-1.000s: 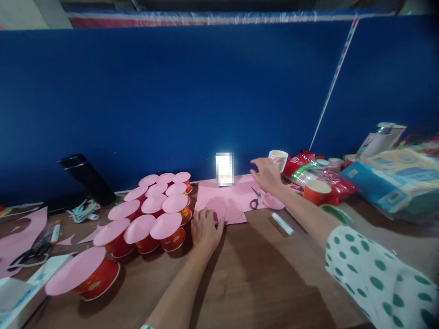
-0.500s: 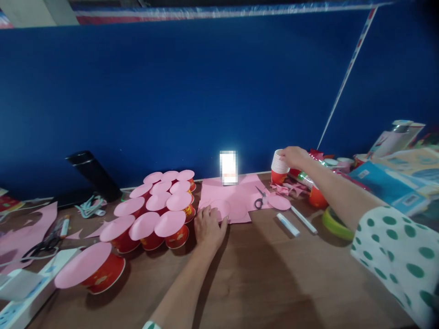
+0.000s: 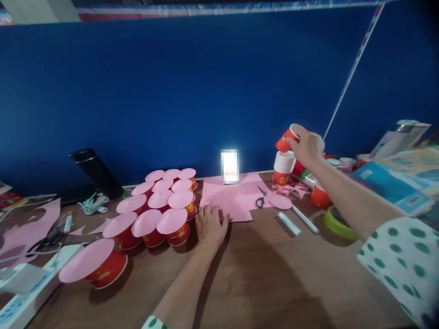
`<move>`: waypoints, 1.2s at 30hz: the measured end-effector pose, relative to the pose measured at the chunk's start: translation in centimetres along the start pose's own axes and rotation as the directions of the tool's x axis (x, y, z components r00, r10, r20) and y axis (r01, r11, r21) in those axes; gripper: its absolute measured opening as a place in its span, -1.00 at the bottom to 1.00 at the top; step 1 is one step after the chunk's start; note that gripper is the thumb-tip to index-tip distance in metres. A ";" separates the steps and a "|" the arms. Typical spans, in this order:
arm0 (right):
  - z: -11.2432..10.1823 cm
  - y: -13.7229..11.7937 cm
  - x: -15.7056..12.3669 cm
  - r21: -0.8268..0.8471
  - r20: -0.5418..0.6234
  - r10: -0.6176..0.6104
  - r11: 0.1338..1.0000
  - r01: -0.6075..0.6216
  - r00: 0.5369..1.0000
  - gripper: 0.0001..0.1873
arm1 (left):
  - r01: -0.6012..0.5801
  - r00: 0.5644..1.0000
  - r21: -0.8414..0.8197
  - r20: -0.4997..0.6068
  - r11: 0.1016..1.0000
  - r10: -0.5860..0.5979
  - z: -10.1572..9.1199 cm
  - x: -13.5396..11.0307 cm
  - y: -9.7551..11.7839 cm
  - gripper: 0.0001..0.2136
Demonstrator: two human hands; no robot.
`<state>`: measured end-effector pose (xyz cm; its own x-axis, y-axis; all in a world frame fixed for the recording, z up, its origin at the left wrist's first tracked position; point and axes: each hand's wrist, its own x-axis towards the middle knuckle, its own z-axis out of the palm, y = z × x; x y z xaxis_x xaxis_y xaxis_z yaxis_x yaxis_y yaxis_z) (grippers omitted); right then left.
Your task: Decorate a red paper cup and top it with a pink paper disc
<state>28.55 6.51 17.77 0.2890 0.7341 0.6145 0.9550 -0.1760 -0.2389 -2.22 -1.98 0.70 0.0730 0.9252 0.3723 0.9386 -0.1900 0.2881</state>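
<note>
Red paper cup [image 3: 285, 141], head view: in the right hand [image 3: 310, 147], just above the cup stack [image 3: 284, 163]; whether its base touches the stack's top rim cannot be told.
Cup axis: tilted, base toward the lower left, white-rimmed mouth toward the upper right, on the hand's side.
Right fingers: closed on the cup's right side near the rim; from them the cup lies to the left.
Left hand [image 3: 211, 226]: palm down at the near left corner of the pink sheet [image 3: 245, 183], fingers loosely spread, nothing seen gripped; what lies beneath the palm is hidden.
Nearer hand: right, for both cup and stack; the left is well apart from them, just beside the disc-topped cups [image 3: 171, 221].
Between the hands: scissors [image 3: 261, 199] on the sheet, a loose pink disc [image 3: 280, 201] beside them.
</note>
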 end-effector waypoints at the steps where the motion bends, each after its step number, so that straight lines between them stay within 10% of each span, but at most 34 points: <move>1: -0.5 -0.8 -1.1 0.049 -0.048 -0.017 0.999 0.019 0.999 -0.58 | -0.006 1.000 -0.038 -0.017 0.999 0.005 -0.1 0.0 0.0 -0.60; 5: -1.2 -4.9 -9.0 0.390 0.030 -0.149 0.912 0.125 0.988 -0.64 | -0.091 0.990 -0.366 -0.130 0.926 0.046 -0.3 0.0 0.0 -0.51; 12: 2.1 -8.5 -21.7 0.743 0.298 -0.326 0.669 -0.004 0.897 -0.68 | -0.053 0.998 -0.912 -0.059 0.406 -0.003 -0.4 -0.3 -0.2 -0.52; 21: 3.9 -7.3 -22.9 0.767 0.287 -0.333 0.642 -0.007 0.898 -0.73 | -0.060 0.983 -0.793 0.059 0.606 0.174 -0.8 -0.8 1.0 -0.40; 27: 4.3 -7.2 -22.9 0.767 0.140 -0.210 0.641 0.028 0.968 -0.48 | 0.028 0.969 -0.948 0.103 0.318 0.222 -1.1 -0.8 1.3 -0.49; 36: 4.9 -7.1 -23.1 0.858 0.113 -0.374 0.505 0.100 0.921 -0.55 | 0.307 0.948 -0.950 0.310 0.052 0.067 -0.4 -1.2 1.0 -0.58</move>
<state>14.81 -6.00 1.56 -0.0986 0.8158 0.5699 0.4530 0.5467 -0.7042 -1.51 -3.38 0.93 0.2367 0.9665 0.0993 -0.2491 -0.0384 0.9677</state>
